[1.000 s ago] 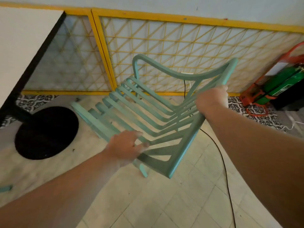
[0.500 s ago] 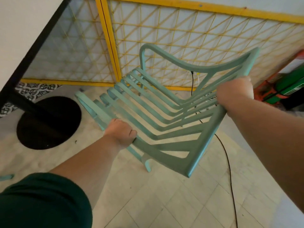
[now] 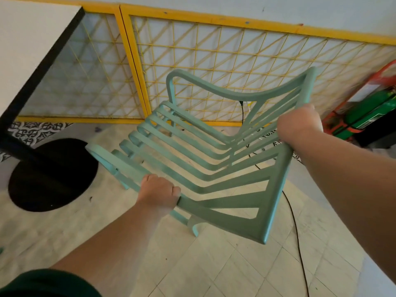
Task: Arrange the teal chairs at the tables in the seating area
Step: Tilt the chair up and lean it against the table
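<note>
Chair [image 3: 276,189], teal, hangs tilted in mid-view between both my hands, beside the table [image 3: 32,39] and not yet tucked in. At far left, the table has a flat white top with a black edge and stands on a round black base [image 3: 51,174] that lies flat on the floor [image 3: 214,264]. Next, my left hand [image 3: 158,194] curls its fingers round the chair's near side rail, close to the seat front. The chair looks like matt moulded plastic. Its long parallel slats run along the seat and bend up into the back, and the floor shows through the gaps. Its legs are mostly hidden, so I cannot tell whether any touches the ground. Behind it stands a yellow-framed screen [image 3: 235,23] of thin wire lattice. Further right, my right hand [image 3: 300,123] grips the top corner of the back, fingers wrapped over the rim. Below it a thin black cord [image 3: 293,215] trails over the pale square floor tiles. To do this well, I would keep both grips firm, swing the seat front toward the table, level the chair before lowering it, and keep its legs clear of the base and the cord.
</note>
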The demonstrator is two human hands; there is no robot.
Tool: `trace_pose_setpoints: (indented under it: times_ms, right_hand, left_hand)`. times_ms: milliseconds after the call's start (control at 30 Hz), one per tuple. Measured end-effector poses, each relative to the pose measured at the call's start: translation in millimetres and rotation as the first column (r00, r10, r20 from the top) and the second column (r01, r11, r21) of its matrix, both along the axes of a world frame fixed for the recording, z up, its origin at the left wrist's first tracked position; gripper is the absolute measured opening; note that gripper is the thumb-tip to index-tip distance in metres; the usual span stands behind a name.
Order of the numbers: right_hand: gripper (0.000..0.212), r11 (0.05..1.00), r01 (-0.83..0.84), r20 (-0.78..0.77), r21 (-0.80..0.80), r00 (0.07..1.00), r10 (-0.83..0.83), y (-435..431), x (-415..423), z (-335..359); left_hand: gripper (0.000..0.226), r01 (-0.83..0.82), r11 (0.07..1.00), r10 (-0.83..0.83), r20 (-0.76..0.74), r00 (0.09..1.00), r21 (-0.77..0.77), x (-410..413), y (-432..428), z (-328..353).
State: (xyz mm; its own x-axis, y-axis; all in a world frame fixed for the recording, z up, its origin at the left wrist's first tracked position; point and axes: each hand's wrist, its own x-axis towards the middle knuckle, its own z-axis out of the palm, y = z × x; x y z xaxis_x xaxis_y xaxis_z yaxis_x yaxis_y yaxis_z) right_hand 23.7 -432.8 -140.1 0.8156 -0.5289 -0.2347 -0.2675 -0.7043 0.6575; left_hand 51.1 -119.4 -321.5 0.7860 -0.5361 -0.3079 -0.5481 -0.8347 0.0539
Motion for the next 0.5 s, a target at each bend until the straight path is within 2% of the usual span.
trace_pose_setpoints:
  times_ms: [167, 267, 367, 500]
  right_hand:
    - [0.031, 0.999, -0.047, -0.041, 0.001, 0.998, 0.047, -3.2, 0.1, -0.1]
    - [0.034, 0.997, -0.058, -0.003, 0.042, 0.998, 0.058, -10.4, 1.1, 2.0]
    - [0.032, 0.996, -0.046, 0.018, 0.078, 0.999, 0.045, -21.3, 0.6, 5.7]
    - [0.028, 0.979, 0.02, 0.109, 0.204, 0.993, -0.043, -34.9, 0.7, 9.5]
  left_hand:
    - [0.041, -0.046, 0.999, 0.046, -0.037, 0.998, 0.007, -8.0, -4.1, -0.2]
    - [0.045, -0.135, 0.99, 0.133, -0.07, 0.989, -0.033, -18.8, -12.1, 2.3]
    - [0.05, -0.191, 0.982, 0.19, -0.065, 0.98, -0.006, -38.3, -26.6, 1.9]
    - [0.054, -0.221, 0.975, 0.221, -0.102, 0.97, 0.013, -56.8, -45.9, 1.4]
